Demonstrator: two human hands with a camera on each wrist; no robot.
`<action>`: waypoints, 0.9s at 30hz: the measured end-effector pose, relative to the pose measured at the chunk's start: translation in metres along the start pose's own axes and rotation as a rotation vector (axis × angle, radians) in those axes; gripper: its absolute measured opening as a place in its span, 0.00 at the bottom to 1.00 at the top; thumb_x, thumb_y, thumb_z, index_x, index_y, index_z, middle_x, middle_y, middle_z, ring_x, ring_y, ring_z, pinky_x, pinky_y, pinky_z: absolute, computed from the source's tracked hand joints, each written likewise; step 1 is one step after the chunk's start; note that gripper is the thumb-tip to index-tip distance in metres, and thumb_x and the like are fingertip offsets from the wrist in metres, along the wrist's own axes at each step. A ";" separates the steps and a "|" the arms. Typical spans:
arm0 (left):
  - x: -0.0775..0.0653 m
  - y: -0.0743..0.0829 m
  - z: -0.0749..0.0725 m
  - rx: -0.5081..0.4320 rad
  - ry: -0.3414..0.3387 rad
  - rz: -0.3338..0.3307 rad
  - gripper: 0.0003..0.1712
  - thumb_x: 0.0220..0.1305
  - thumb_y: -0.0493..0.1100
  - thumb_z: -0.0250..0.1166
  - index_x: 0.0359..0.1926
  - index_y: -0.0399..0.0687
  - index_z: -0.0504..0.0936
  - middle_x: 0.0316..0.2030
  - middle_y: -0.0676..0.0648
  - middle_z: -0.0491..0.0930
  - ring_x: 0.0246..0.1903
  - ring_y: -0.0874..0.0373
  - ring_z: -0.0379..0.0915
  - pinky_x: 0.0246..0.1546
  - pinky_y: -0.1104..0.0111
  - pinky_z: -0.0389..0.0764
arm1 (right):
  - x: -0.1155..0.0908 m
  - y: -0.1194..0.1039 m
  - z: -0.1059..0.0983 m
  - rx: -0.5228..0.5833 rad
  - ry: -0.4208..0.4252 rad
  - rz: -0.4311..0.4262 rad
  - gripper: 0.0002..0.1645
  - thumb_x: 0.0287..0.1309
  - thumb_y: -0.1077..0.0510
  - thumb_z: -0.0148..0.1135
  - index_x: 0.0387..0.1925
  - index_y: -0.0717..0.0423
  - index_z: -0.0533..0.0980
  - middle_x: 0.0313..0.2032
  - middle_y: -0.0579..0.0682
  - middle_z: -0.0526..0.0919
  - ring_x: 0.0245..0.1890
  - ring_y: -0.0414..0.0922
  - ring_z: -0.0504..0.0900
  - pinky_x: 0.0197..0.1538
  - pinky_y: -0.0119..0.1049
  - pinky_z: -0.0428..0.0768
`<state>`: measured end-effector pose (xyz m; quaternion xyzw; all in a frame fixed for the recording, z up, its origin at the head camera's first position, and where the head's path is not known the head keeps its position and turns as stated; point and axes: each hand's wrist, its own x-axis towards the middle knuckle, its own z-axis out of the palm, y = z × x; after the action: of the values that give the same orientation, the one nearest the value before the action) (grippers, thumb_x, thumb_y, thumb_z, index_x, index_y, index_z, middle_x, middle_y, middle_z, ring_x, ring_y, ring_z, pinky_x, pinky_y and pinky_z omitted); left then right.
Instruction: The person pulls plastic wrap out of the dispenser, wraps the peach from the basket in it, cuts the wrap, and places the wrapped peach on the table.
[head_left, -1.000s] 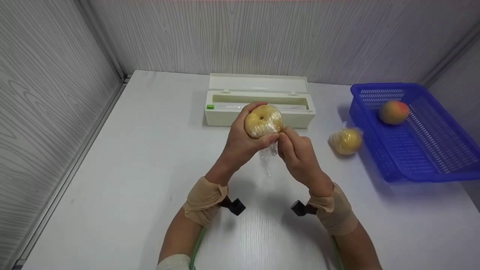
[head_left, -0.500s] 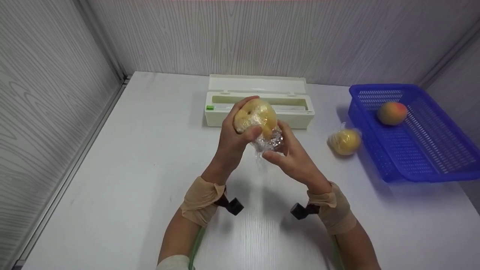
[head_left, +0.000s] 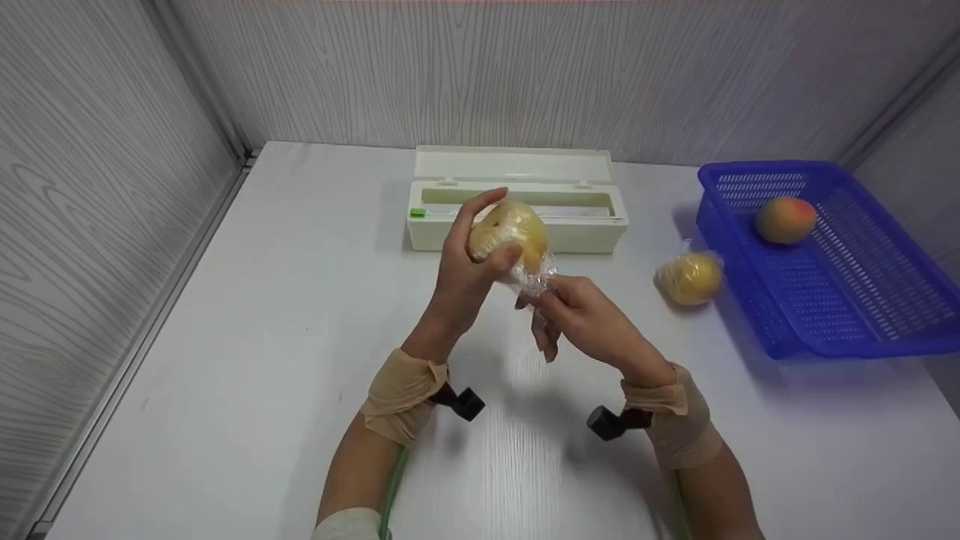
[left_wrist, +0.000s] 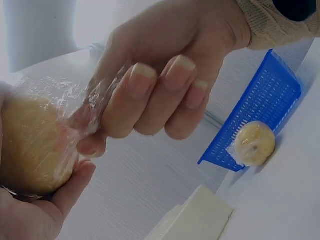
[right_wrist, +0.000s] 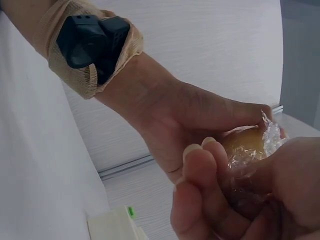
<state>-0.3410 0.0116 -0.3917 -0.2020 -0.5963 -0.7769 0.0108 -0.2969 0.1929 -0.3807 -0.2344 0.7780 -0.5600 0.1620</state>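
A yellow peach [head_left: 526, 226] wrapped in clear cling film is held up above the table, in front of the white box. My left hand [head_left: 466, 270] grips it from the left, thumb across its near side. Just below the fruit, my right hand [head_left: 589, 319] pinches the gathered loose end of the cling film [head_left: 538, 281] between thumb and forefinger. In the left wrist view the film [left_wrist: 95, 107] stretches from the peach [left_wrist: 32, 145] to the pinching right hand [left_wrist: 160, 85]. The right wrist view shows the peach [right_wrist: 245, 141] partly hidden behind the fingers.
A white cling film box [head_left: 517, 236] with its lid raised stands at the back. To the right, another wrapped yellow fruit [head_left: 691, 279] lies beside a blue basket [head_left: 795, 330] that holds a red-and-yellow peach [head_left: 786, 220]. Grey panels enclose the white table [head_left: 225, 352].
The peach has shifted left and tilted in my left hand. My right hand loosened from the film, spread below the fruit, then pinched the film's gathered end.
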 end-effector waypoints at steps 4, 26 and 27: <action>0.005 -0.006 -0.006 -0.028 0.023 -0.020 0.41 0.53 0.57 0.61 0.70 0.59 0.63 0.52 0.40 0.72 0.44 0.51 0.77 0.40 0.59 0.84 | -0.002 -0.002 -0.004 0.004 0.023 0.018 0.21 0.77 0.51 0.43 0.43 0.64 0.75 0.18 0.56 0.80 0.15 0.45 0.81 0.24 0.43 0.82; 0.002 -0.037 0.008 0.753 0.063 0.705 0.38 0.56 0.51 0.73 0.65 0.51 0.66 0.62 0.37 0.63 0.61 0.50 0.66 0.58 0.62 0.77 | 0.006 0.005 -0.002 0.182 0.160 0.025 0.22 0.74 0.62 0.37 0.56 0.67 0.74 0.47 0.62 0.84 0.42 0.50 0.86 0.49 0.45 0.85; 0.002 -0.037 0.009 0.759 0.048 0.718 0.37 0.58 0.51 0.72 0.64 0.52 0.66 0.63 0.37 0.62 0.61 0.49 0.66 0.59 0.62 0.76 | 0.005 0.005 -0.004 0.232 0.149 0.027 0.23 0.72 0.64 0.37 0.59 0.67 0.72 0.50 0.60 0.82 0.46 0.48 0.85 0.52 0.44 0.84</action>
<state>-0.3493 0.0313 -0.4237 -0.3576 -0.7286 -0.4580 0.3626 -0.3038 0.1943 -0.3840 -0.1615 0.7210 -0.6598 0.1371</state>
